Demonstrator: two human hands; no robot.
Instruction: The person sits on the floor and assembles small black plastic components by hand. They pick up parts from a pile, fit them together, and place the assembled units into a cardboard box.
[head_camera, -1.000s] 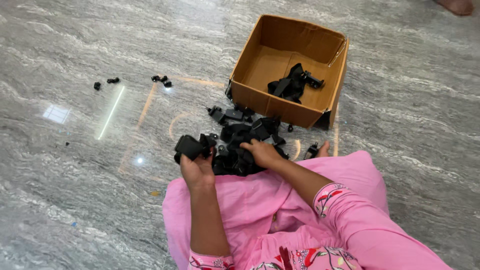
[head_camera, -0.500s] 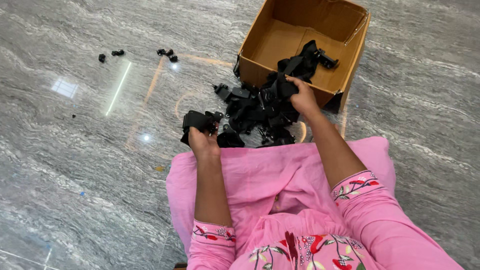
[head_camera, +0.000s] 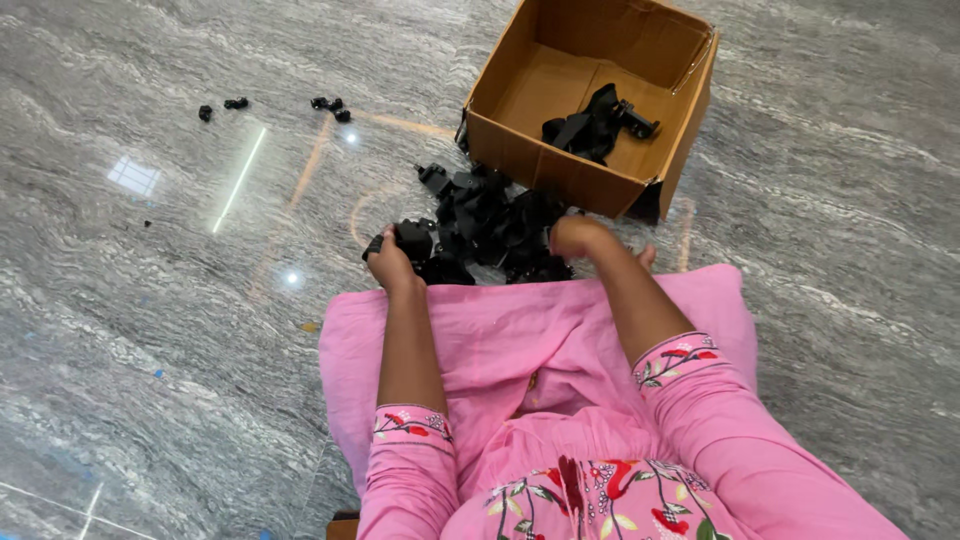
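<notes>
Far left, on the polished grey marble floor: a few small black plastic bits, loose, well apart from the rest; a second cluster of small black pieces just right of them.

Left hand: fingers curled round a black boxy clip part at the left edge of the heap, knuckles up, gripping it low near the floor.

Centre: heap of black webbing straps and plastic buckles on the floor, between the knees and the box, touching the box's near wall.

Right hand: pressed into the right side of the heap, fingers turned under and hidden among the straps; cannot tell whether it grips anything.

Behind the heap: open brown cardboard box, flaps upright, tilted in view. Inside, toward its right half, one bundle of black strap with a buckle.

Foreground: pink cloth spread over the lap, pink sleeves with floral trim.
</notes>
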